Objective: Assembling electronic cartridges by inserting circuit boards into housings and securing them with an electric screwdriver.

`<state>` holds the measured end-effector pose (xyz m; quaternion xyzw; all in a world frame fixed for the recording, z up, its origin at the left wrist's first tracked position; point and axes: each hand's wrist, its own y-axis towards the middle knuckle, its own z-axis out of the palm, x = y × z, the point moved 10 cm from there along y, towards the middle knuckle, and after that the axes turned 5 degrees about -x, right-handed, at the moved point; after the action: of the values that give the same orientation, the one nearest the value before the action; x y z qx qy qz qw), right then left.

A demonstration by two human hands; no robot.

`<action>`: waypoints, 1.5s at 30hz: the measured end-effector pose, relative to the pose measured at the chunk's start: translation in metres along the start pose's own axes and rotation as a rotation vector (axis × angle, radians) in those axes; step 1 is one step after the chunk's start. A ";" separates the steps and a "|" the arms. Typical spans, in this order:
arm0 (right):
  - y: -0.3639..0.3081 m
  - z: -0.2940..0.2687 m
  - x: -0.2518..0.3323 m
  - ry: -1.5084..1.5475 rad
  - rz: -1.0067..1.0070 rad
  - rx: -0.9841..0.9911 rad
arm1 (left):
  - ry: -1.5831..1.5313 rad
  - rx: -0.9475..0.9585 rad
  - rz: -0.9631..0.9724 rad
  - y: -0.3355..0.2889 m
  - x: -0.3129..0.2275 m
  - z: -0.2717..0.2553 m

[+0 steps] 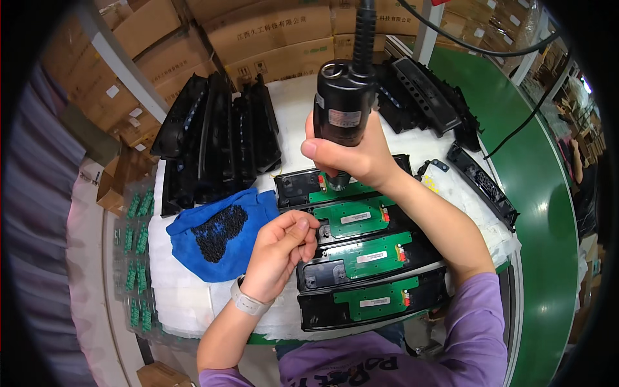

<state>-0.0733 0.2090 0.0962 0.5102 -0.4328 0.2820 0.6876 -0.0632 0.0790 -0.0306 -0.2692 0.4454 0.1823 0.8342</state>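
Observation:
My right hand [364, 158] is wrapped round a black electric screwdriver [338, 106], held upright with its tip pointing down at the farthest black panel [295, 190]. Several such long panels lie in a row, each carrying a green circuit board [371, 259] with a white label and a small red part. The hand and tool partly hide the farthest board. My left hand [284, 240] is closed, thumb against curled fingers, just left of the second panel's board; whatever it pinches is too small to make out. Beside it, a blue cloth [182, 248] bears a pile of small black screws [218, 233].
Black housings [216, 135] stand stacked at the far left, with more [425, 97] at the far right. A narrow black part [483, 187] lies on the right. Green boards in clear trays [135, 258] line the left edge. Cardboard boxes [271, 39] rise behind; a cable hangs from above.

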 end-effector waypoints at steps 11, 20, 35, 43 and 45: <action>-0.014 0.000 0.027 0.203 -0.014 0.144 | -0.015 -0.129 0.116 -0.001 -0.008 -0.014; -0.022 0.002 0.053 0.603 -0.080 0.191 | 0.106 -0.116 0.215 -0.004 -0.017 -0.010; -0.019 -0.011 0.040 0.571 -0.014 0.067 | 0.168 -0.091 0.206 -0.001 -0.015 -0.006; -0.024 -0.007 0.012 0.148 0.032 0.080 | 0.018 -0.128 0.177 0.001 -0.015 -0.010; -0.024 -0.003 0.011 0.097 0.009 0.087 | 0.028 -0.133 0.167 0.001 -0.017 -0.012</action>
<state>-0.0472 0.2032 0.0944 0.5235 -0.3884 0.3280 0.6838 -0.0809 0.0710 -0.0222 -0.2887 0.4647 0.2764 0.7901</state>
